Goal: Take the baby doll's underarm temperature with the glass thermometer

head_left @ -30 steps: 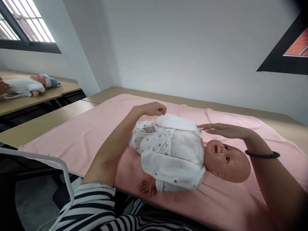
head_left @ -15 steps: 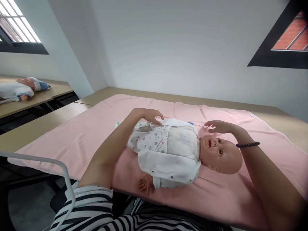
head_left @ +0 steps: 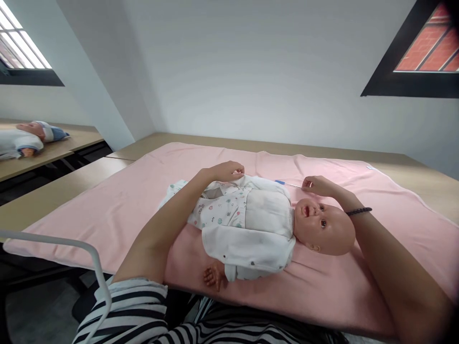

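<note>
A baby doll point(head_left: 333, 231) lies on its back on a pink blanket point(head_left: 129, 210), its head to the right. Its white shirt point(head_left: 247, 243) is spread open over a white cloth torso, above printed pants point(head_left: 218, 210). My left hand point(head_left: 227, 171) is closed, thumb and fingers pinching the shirt's far edge. Beyond the doll's far shoulder lies a thin clear stick with a blue end, apparently a thermometer point(head_left: 293, 185). My right hand point(head_left: 317, 185), above the doll's head, has its fingertips closed on the stick's right end. The doll's far arm is hidden.
The blanket covers most of a wooden table point(head_left: 405, 177) set against a white wall. Another doll point(head_left: 32, 136) lies on a table at far left. A white curved metal rail point(head_left: 82, 246) stands at the near left.
My right fingers have closed on the end of the thermometer. My left fingers, loosely curved before, have closed on the shirt's edge. The view has shifted slightly.
</note>
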Demonstrator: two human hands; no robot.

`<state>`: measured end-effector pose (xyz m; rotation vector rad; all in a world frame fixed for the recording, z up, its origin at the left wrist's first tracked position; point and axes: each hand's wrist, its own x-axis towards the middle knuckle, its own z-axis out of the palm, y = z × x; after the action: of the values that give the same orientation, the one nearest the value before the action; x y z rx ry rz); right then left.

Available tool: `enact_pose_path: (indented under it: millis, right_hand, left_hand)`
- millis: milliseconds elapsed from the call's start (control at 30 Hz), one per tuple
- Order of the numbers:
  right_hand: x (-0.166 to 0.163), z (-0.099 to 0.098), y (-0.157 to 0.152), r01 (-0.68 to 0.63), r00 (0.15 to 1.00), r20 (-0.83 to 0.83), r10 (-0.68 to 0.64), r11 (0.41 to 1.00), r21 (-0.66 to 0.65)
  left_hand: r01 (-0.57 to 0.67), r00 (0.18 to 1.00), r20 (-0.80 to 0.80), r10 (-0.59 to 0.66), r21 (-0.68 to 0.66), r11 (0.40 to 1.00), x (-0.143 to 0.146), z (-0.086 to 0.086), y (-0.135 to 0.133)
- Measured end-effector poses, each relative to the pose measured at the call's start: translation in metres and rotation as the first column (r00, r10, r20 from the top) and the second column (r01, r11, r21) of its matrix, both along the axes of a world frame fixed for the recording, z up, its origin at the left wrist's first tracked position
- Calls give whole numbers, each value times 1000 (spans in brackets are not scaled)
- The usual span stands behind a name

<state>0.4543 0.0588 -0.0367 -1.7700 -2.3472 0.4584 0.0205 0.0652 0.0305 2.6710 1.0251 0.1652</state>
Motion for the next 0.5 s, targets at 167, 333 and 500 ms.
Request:
enact_pose_path:
  millis: [167, 333, 500]
  right_hand:
    - [-4, 6, -5, 24, 992, -127, -18, 999, 47]
    - [-7, 34, -13, 88, 930, -367, -24, 983, 159]
    - [-12, 80, -34, -35, 746, -646, 165, 977, 210]
  left_hand:
    - [-68, 997, 29, 73, -154, 986, -2, -2, -3]
    - [-72, 997, -6, 74, -315, 946, -5, -7, -2]
    - [-136, 991, -65, 121, -374, 917, -6, -11, 2]
